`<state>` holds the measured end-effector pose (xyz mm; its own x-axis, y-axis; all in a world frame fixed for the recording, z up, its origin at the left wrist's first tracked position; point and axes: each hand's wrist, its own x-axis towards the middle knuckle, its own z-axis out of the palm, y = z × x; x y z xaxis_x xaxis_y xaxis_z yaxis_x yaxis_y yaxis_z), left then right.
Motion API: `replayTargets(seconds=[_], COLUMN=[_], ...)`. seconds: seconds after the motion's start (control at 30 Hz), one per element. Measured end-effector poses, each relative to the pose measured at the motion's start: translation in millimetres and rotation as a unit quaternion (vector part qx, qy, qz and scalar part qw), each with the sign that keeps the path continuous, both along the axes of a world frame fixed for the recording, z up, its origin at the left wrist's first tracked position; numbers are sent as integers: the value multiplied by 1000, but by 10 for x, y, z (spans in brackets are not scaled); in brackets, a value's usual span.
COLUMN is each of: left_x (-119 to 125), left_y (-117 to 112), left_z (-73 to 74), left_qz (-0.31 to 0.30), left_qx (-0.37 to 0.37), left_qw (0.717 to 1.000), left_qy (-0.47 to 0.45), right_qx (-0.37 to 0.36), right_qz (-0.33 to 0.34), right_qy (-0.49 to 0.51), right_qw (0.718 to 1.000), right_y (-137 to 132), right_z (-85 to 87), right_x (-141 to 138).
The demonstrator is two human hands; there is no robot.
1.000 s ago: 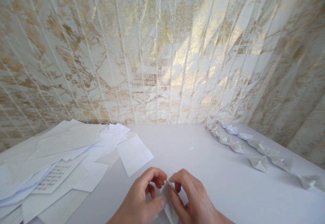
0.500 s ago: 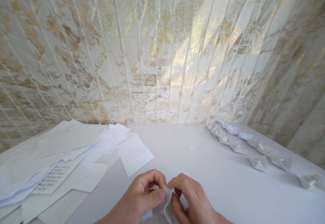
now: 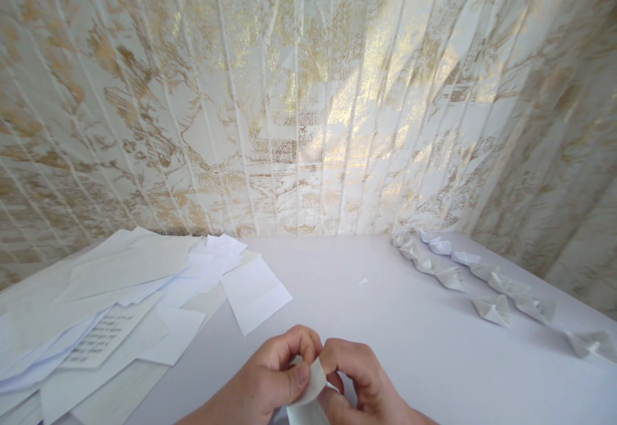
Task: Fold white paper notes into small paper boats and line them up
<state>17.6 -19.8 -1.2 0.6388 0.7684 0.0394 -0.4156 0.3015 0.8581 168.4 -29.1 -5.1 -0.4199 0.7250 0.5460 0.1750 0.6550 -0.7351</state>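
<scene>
At the bottom middle, both my hands pinch a small piece of folded white paper (image 3: 311, 389) just above the white table (image 3: 385, 322). My left hand (image 3: 270, 380) grips it with thumb and curled fingers on its left side. My right hand (image 3: 359, 380) holds its right side, fingers bent round it. The lower part of the paper runs out of the picture.
A loose heap of white paper sheets (image 3: 110, 296) covers the table's left side, one square sheet (image 3: 255, 293) lying nearest my hands. Several folded paper boats (image 3: 491, 283) stand in a row along the right. A gold-patterned curtain (image 3: 308, 103) hangs behind.
The folded paper has been turned and a flap bent over toward my left thumb. Both hands have drawn slightly lower and closer together.
</scene>
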Motion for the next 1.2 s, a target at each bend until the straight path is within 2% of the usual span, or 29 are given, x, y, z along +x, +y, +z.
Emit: replayTargets(seconds=[0.2,0.3,0.37,0.43,0.53,0.6,0.67,0.83,1.03,1.2], left_x=[-51,-88,-110,-120,-96,-63,-37,-41,-65,-81], left_y=[49,53,42,20,-19,-40,-49,-33,-14,-6], left_z=[-74,-90,-90,-76,-40,-18,-4,5,-17,-9], left_qz=[33,41,72,130,218,248,266,258,269,245], left_qx=[12,40,87,177,291,295,277,269,317,313], left_qw=[996,989,981,955,887,868,867,870,845,838], left_qy=[85,135,156,198,285,313,319,323,338,373], right_qx=[11,6,-22,-67,-112,-120,-121,-70,19,85], right_qz=[3,21,-11,-61,-101,-108,-111,-95,-91,-126], right_qy=[-1,-13,-16,-17,-10,1,9,-12,-46,-1], right_qw=[1000,1000,1000,996,988,987,986,993,995,988], right_y=[10,11,11,15,33,44,48,39,39,26], right_z=[8,25,29,20,-23,-60,-87,-69,-15,-8], right_x=[31,26,16,8,-2,-9,-16,-13,4,24])
